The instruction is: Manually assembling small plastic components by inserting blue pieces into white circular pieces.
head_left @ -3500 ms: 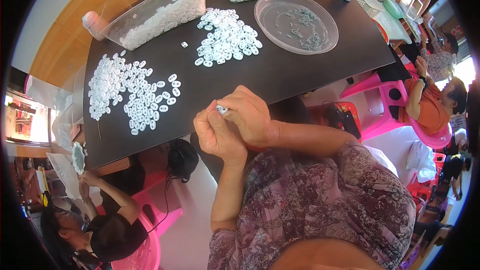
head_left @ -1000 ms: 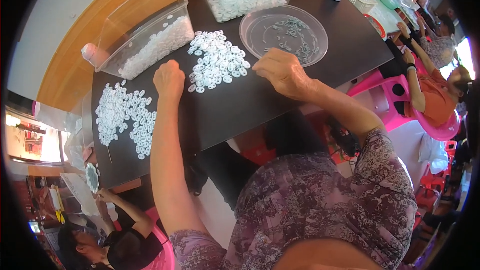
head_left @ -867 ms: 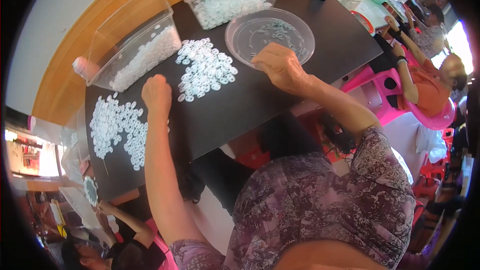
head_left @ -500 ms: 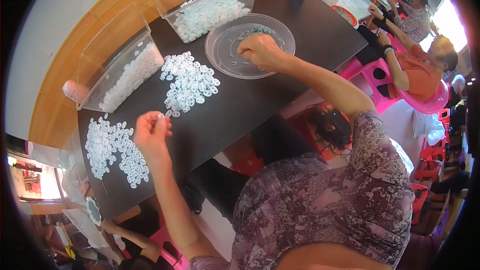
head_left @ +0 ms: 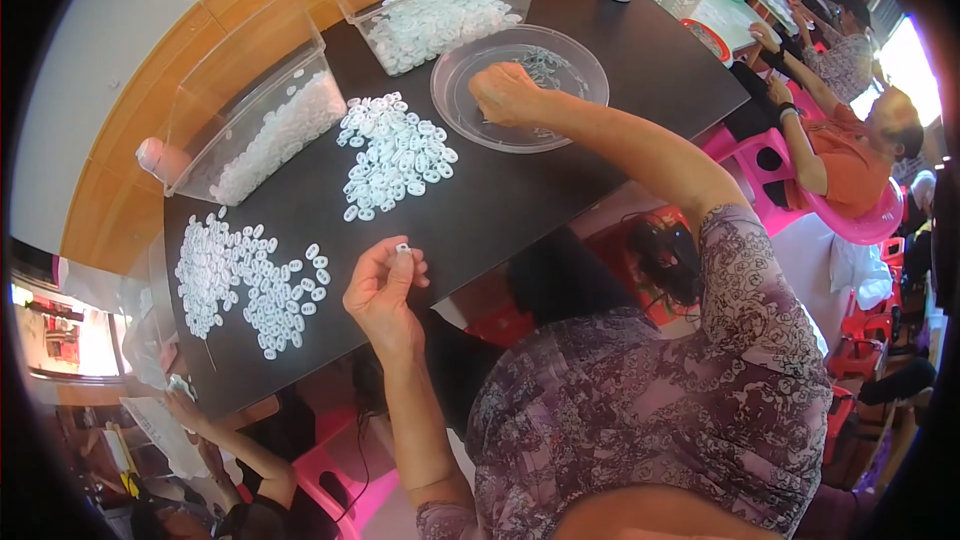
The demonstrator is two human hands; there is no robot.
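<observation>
L hand point(head_left: 383, 290) w/ ring point(head_left: 403, 249) at table edge point(head_left: 440, 285); R hand point(head_left: 508, 95) in dish point(head_left: 575, 60).

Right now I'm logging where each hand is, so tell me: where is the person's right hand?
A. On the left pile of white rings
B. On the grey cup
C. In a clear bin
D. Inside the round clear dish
D: the right hand reaches into the round clear dish, while the left hand pinches one small white ring.

Black table point(head_left: 520, 195) carries white ring heaps point(head_left: 395, 155) (two), bins point(head_left: 250, 105), dish point(head_left: 520, 85).
</observation>
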